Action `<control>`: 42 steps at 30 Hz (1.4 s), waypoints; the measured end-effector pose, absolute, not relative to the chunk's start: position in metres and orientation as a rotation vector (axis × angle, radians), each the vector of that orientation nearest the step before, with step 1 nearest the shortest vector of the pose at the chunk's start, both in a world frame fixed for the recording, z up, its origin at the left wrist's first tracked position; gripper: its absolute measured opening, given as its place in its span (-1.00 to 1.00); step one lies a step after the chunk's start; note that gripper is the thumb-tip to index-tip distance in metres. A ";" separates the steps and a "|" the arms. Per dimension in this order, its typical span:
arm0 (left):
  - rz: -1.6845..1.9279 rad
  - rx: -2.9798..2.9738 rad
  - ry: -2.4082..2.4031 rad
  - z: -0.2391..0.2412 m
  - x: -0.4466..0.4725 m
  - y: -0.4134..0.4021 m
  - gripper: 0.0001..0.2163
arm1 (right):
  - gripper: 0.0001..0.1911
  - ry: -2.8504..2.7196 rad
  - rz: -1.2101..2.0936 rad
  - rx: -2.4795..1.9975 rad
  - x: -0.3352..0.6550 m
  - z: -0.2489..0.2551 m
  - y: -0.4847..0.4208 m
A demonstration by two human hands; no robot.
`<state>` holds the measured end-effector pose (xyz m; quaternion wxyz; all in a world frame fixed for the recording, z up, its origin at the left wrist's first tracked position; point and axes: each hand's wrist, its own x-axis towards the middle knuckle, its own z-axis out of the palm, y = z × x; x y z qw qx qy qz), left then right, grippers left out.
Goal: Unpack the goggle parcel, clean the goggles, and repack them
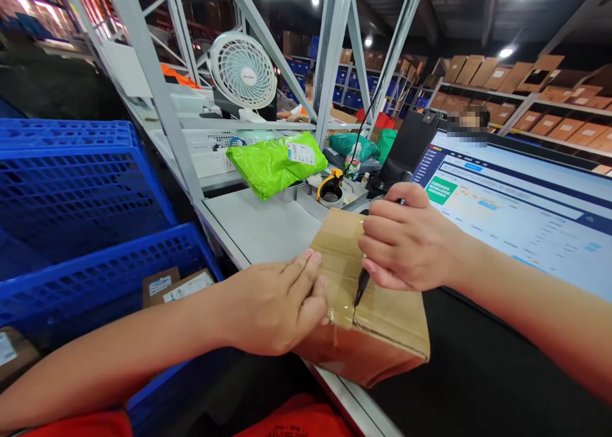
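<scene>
Closest to the camera, the left hand point(275, 306) is clamping onto the near left side of a small brown cardboard box point(396, 319), its grip folding over the edge with the fingers lying flat across the clear-taped top. The right hand point(406, 245) is curling its grip tight around a slim black pen-like tool point(361, 286), and the tip is touching the taped centre seam. The box is sitting on the front edge of the pale grey tabletop point(258, 223), with its near corner hanging slightly over. I'm guessing it's fairly light and stiff at the corners, but the flaps look like they'd give in the middle and the tape looks slick, so the sides are the better place to hold it. Just left, stacked blue plastic crates point(71, 188) are crowding in, the lower one holding small labelled cartons point(176, 286). To the right a big angled monitor point(521, 207) is hemming in the right arm. Further back, a yellow-and-black tape dispenser point(331, 185) and a bright green plastic mailer bag point(275, 162) are taking up the rear of the tabletop, then there's a white desk fan point(243, 71), and carton-filled shelving point(549, 105) is running along the far side.
</scene>
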<state>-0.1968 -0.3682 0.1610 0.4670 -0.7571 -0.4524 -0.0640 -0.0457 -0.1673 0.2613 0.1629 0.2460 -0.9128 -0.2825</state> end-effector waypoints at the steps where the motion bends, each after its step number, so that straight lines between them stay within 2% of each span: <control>1: -0.183 -1.846 -1.105 0.161 -0.197 -0.368 -0.76 | -0.57 -2.606 -0.847 0.681 -0.047 0.261 -0.164; 5: -0.233 -1.861 -1.116 0.163 -0.197 -0.368 -0.80 | -0.59 -2.533 -0.934 0.585 -0.050 0.259 -0.138; 8: -0.279 -1.861 -1.106 0.165 -0.198 -0.369 -0.76 | -0.59 -2.474 -0.964 0.461 -0.054 0.257 -0.112; 12: -0.308 -1.843 -1.120 0.160 -0.202 -0.367 -0.73 | -0.60 -2.481 -1.014 0.213 -0.063 0.255 -0.078; 17: -0.512 -1.832 -1.165 0.147 -0.208 -0.366 -0.78 | -0.59 -2.508 -0.960 -0.117 -0.074 0.250 -0.040; 19: -0.557 -1.855 -1.200 0.145 -0.208 -0.369 -0.79 | -0.55 -2.527 -0.692 -0.345 -0.075 0.243 -0.032; 24: -0.592 -1.954 -1.458 0.153 -0.212 -0.373 -0.61 | -0.39 -2.505 0.767 -0.619 -0.079 0.209 -0.035; 26: -0.556 -2.024 -1.648 0.168 -0.222 -0.368 -0.54 | -0.33 -2.436 1.059 -0.608 -0.082 0.194 -0.043; 28: -0.520 -2.090 -1.942 0.189 -0.235 -0.359 -0.50 | -0.31 -2.410 1.138 -0.588 -0.083 0.184 -0.050; 31: -0.551 -2.148 -2.238 0.220 -0.251 -0.346 -0.48 | -0.41 -2.399 1.194 -0.519 -0.077 0.177 -0.061; 34: -0.564 -2.197 -2.278 0.231 -0.258 -0.342 -0.41 | -0.48 -2.342 1.251 -0.509 -0.062 0.172 -0.076; 37: -0.552 -2.082 -2.263 0.221 -0.262 -0.339 -0.34 | -0.47 -2.246 1.258 -0.583 -0.043 0.165 -0.098; 42: -0.691 -2.045 -2.252 0.197 -0.282 -0.321 -0.56 | -0.43 -2.092 1.294 -0.658 -0.021 0.154 -0.129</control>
